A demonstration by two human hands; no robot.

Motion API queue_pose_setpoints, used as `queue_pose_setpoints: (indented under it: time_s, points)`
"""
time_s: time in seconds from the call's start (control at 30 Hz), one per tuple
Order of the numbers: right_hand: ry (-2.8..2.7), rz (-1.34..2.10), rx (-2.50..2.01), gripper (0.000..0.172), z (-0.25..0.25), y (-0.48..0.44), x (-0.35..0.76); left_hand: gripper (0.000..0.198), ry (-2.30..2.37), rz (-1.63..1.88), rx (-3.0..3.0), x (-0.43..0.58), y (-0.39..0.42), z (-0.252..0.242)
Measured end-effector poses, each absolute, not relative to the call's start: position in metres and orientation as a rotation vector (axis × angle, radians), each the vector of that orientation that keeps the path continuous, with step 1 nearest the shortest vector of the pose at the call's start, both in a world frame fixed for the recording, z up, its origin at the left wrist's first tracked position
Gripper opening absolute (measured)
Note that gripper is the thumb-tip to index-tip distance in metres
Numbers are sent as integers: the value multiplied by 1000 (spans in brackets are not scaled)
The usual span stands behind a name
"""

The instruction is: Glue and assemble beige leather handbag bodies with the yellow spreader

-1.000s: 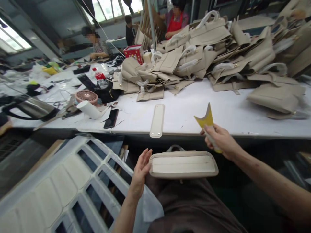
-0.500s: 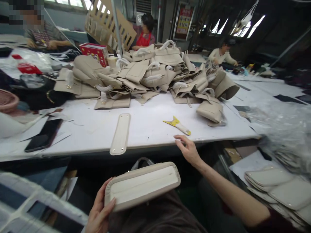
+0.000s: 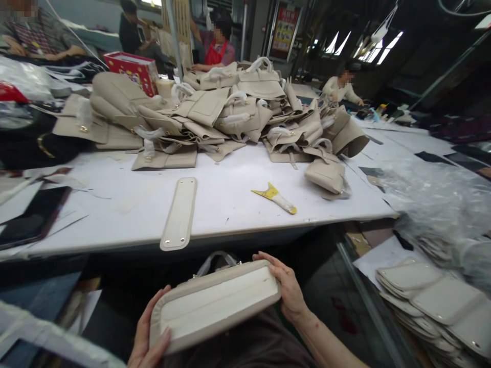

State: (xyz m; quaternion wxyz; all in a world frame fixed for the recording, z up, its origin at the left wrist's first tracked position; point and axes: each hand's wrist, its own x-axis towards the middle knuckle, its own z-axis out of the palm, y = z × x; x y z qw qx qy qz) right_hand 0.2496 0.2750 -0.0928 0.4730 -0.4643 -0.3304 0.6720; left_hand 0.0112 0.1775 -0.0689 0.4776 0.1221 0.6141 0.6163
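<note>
We note a white worktable carrying a large heap of beige bags, with a red box just behind the heap at its left. Off the table's right end lies a stack of pale flat panels. Below the table's near edge, a beige bag base rests across our lap, tilted and bottom up. Our left hand grasps its left end, thumb over the rim; our right hand grasps its right end. On the table near its front edge lie a beige strip, overhanging, and a yellow scraper, well apart from both hands.
</note>
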Motion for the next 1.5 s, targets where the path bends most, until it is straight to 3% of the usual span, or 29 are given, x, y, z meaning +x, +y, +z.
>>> queue_pose_setpoints:
  time_s: [0.17, 0.3, 0.43, 0.53, 0.6, 0.8, 1.03, 1.2, 1.23, 1.37, 1.5]
  points:
    - [-872, 1657, -1110, 40, -93, 274, 252, 61, 1487, 1514, 438, 8, 175, -78]
    - [-1201, 1510, -1246, 44, -96, 273, 259, 60, 1675, 1385, 947, -8, 166, -92]
    - [-1954, 840, -1292, 53, -100, 274, 262, 58, 2104, 1004, 1684, -21, 164, -90]
    - [-2355, 314, -1229, 60, -95, 271, 258, 60, 2154, 702, 2012, -21, 167, -84]
    - [-2470, 143, -1245, 64, -87, 269, 253, 61, 2181, 655, 2123, -20, 169, -85]
    - [-2596, 337, -1280, 68, -53, 277, 234, 57, 2137, 961, 2106, -21, 176, -103]
    - [-2590, 423, -1146, 58, -18, 323, 149, 53, 1953, 1354, 1396, -6, 175, -88]
    - [-2653, 448, -1088, 90, -29, 351, 60, 63, 1995, 1346, 1123, -16, 168, -84]
    - [-2655, 465, -1096, 85, -33, 354, 49, 64, 2010, 1342, 1090, -20, 165, -85]
    - [-2613, 624, -1083, 34, -31, 360, 37, 62, 2069, 1392, 955, -42, 148, -92]
    - [-2535, 993, -855, 16, -2, 357, 62, 67, 1996, 1515, 750, -59, 146, -90]
